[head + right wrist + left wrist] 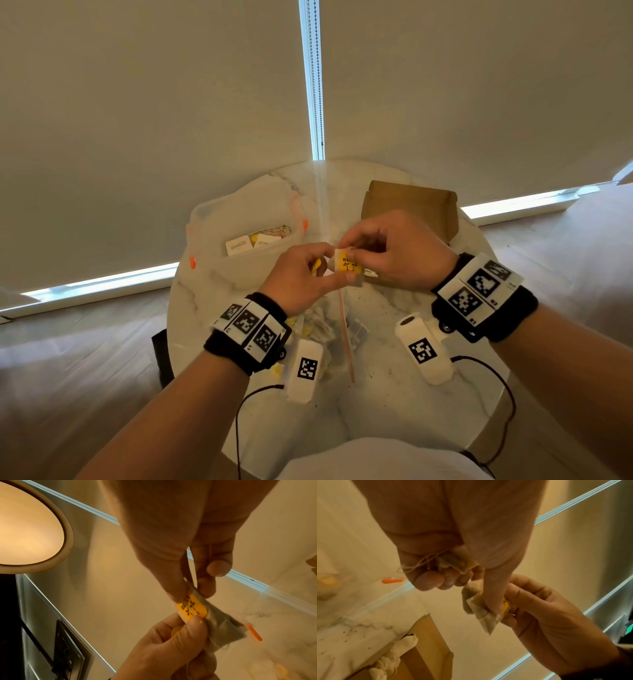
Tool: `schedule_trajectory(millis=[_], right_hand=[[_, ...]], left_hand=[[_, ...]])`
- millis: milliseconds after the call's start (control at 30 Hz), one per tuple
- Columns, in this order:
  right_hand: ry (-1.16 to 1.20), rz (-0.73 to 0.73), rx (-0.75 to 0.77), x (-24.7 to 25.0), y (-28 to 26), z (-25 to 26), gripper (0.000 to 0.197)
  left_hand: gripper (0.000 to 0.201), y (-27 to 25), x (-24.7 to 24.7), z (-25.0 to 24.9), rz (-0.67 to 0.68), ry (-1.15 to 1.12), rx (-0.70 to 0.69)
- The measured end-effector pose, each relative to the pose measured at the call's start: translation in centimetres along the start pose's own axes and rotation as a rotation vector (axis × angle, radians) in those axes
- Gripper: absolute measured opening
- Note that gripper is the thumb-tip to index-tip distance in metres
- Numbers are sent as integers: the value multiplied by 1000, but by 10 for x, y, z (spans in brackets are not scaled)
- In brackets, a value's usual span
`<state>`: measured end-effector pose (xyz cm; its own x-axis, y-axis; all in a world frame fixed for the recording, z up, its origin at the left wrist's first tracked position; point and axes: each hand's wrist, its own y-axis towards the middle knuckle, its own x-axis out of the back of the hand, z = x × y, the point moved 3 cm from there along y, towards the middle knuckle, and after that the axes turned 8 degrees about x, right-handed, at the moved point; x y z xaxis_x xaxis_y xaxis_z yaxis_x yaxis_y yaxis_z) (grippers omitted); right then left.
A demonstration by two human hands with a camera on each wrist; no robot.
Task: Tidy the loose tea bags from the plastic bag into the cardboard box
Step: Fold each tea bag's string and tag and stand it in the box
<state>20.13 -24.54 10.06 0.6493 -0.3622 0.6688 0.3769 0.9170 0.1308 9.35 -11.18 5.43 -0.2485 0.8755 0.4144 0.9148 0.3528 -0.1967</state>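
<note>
A tea bag [348,268] with a yellow tag is held in the air over the round marble table [394,394]. My left hand [338,264] pinches its lower part, and my right hand [349,250] pinches its top edge. In the right wrist view the yellow tag [192,608] lies over the grey pouch [223,627]. The left wrist view shows a second tea bag [453,561] with loose string tucked in the left hand's curled fingers. The open cardboard box [411,202] stands just behind my right hand. A clear zip bag [346,339] of loose tea bags [320,325] lies under my left wrist.
A big clear plastic bag [239,212] with orange marks and white sachets sits at the back left. Dark tea crumbs dot the marble. White tea bags [393,655] lie in the box. Wrist camera pods [305,370] and cables hang low. Window blinds stand behind the table.
</note>
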Motion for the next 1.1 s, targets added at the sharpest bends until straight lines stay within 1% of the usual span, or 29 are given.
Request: schedule_trajectory(millis=[33, 100, 133, 200, 233, 300, 367, 433, 500, 567, 667, 767, 833, 967, 1033, 1100], right_hand=[[-7, -24, -7, 1, 0, -1, 16], [6, -41, -35, 2, -1, -5, 20], [15, -29, -50, 2, -1, -8, 21], [16, 5, -69, 2, -1, -12, 17], [13, 8, -76, 2, -1, -14, 14], [27, -20, -83, 1, 0, -16, 11], [65, -54, -88, -1, 3, -19, 11], [87, -74, -81, -3, 6, -23, 11], [79, -90, -83, -4, 8, -28, 9], [80, -108, -116, -2, 10, -36, 7], [83, -182, -189, 11, 17, -61, 6], [-1, -227, -276, 26, 25, -99, 6], [-98, -192, -333, 25, 30, -127, 6], [-235, -32, -485, -8, 34, -183, 9], [-249, 40, -549, -24, 36, -199, 15], [-258, 92, -581, -36, 41, -207, 21]], left_hand=[[15, 2, -1, 2, -23, -5, 1], [19, 4, -3, 7, -57, -40, 2], [16, 5, -4, 9, -60, -58, 5], [9, 5, -6, 8, -64, -85, 15], [11, 6, -7, 8, -65, -94, 22], [22, 6, -13, 7, -68, -74, 41], [28, 10, -19, 5, -112, -25, 55], [23, 15, -23, 2, -167, 30, 44], [16, 22, -26, 3, -157, 36, 38], [15, 28, -27, 6, -140, 31, 39], [25, 36, -23, 15, -186, 40, 109], [19, 41, -18, 28, -210, -16, 178], [13, 42, -15, 35, -197, -14, 204], [7, 42, -14, 45, -171, 8, 223], [7, 43, -13, 50, -170, 6, 225], [6, 43, -11, 53, -165, 6, 227]])
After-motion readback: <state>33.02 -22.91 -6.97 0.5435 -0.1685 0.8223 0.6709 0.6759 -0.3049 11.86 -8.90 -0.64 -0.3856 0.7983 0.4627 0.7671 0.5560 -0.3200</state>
